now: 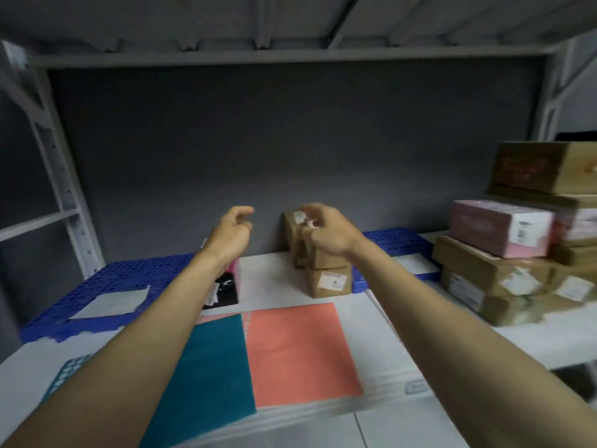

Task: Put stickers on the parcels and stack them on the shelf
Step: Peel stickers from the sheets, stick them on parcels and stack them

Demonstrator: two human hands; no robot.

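Head view: both hands reach toward the far wall of the shelf (533, 337). The left hand (231, 232) hangs with fingers loosely curled, holding nothing; the right hand (326, 231) seems to pinch something small and pale (too blurred to name) in front of the upright box (295, 234) leaning on another box (329, 279). Judged risk: a nudge topples the leaning box.
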